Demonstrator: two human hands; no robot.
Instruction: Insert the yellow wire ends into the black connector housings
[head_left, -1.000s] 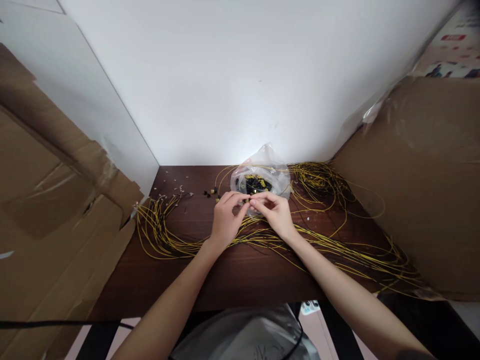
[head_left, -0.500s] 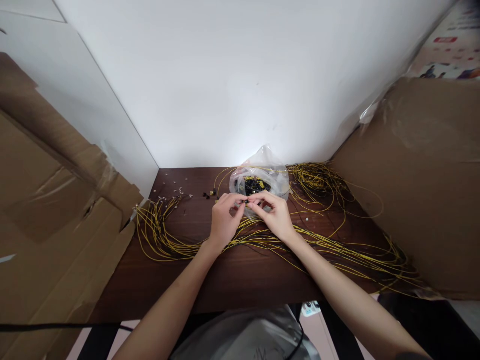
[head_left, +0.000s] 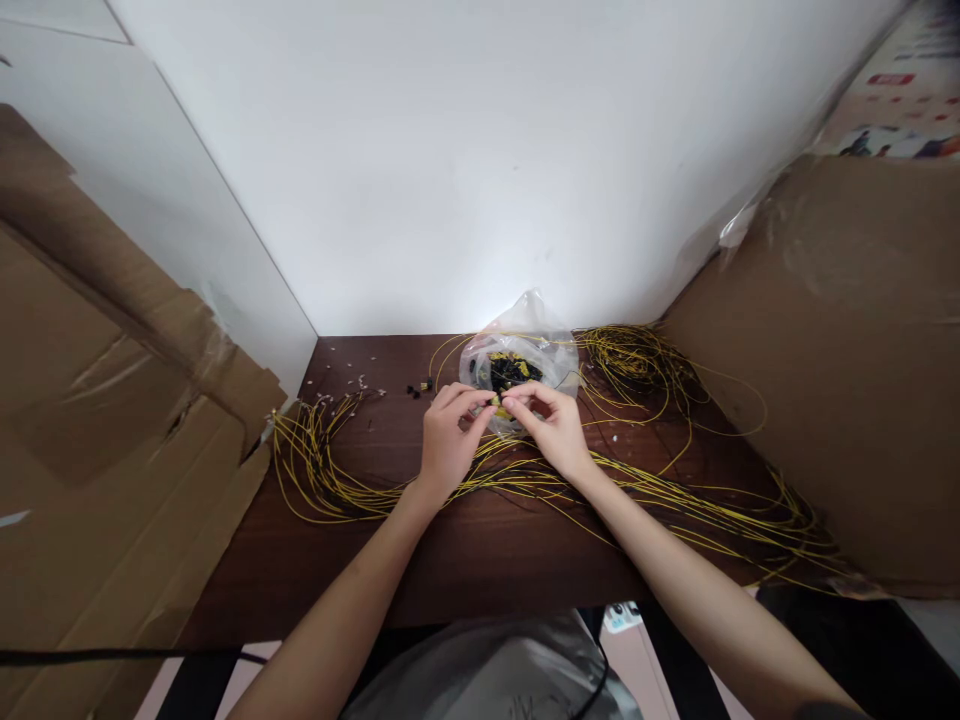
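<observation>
My left hand (head_left: 450,435) pinches a tiny yellow-and-black part (head_left: 496,400) between thumb and fingertips. My right hand (head_left: 551,430) has its thumb and index finger closed at the other side of the same part. Both hands hover at the front of an open clear plastic bag (head_left: 559,350), which holds many black and yellow pieces (head_left: 514,368). Under my wrists runs a long bundle of yellow and black wires (head_left: 675,492). Fine detail of the held part is too small to tell.
Coiled yellow wire (head_left: 626,365) lies at the back right of the brown table (head_left: 450,570). Small black pieces (head_left: 412,391) and scattered pale bits (head_left: 362,380) lie left of the bag. Cardboard (head_left: 120,450) stands at the left, and a cardboard box (head_left: 840,380) at the right.
The part between my fingertips now shows more yellow, where it looked mostly black before. My right fingertips have shifted slightly to the right. The bag and wires look unmoved.
</observation>
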